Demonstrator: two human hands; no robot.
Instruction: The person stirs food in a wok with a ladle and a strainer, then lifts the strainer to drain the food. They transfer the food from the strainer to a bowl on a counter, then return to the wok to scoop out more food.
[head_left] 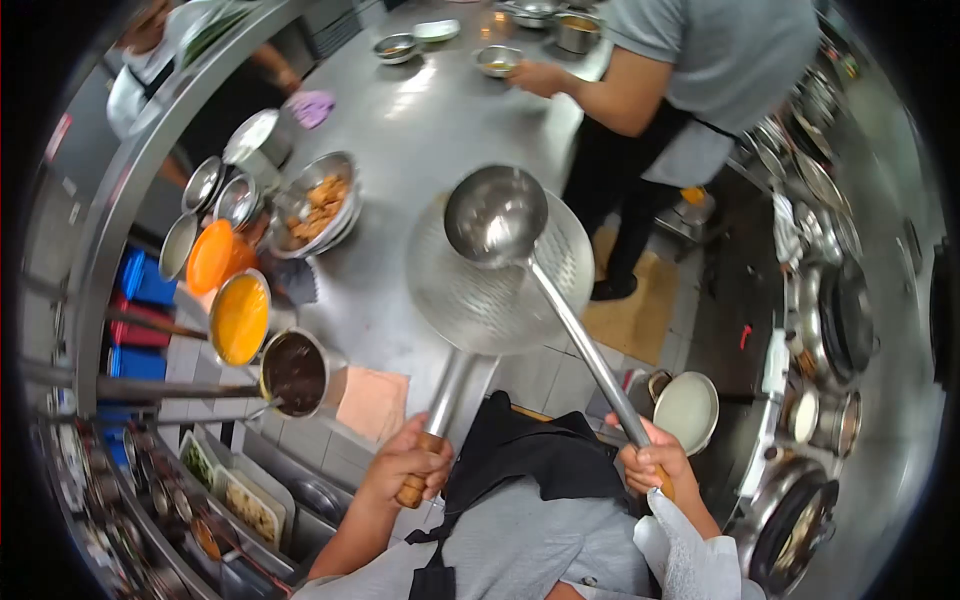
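My left hand is wrapped round the wooden handle of a wide perforated strainer. In my right hand is the handle of a large steel ladle. The ladle's bowl is over the strainer's round dish; whether they touch I cannot tell. Left of the strainer, a steel bowl holds orange-brown pieces of food. Nearer to me stand a container of yellow-orange liquid and a pot of dark sauce, beside a folded pinkish cloth.
A person in grey stands at the right side of the steel table, one hand at a small bowl. Another person is behind the rail at upper left. Pots and pans line the right side.
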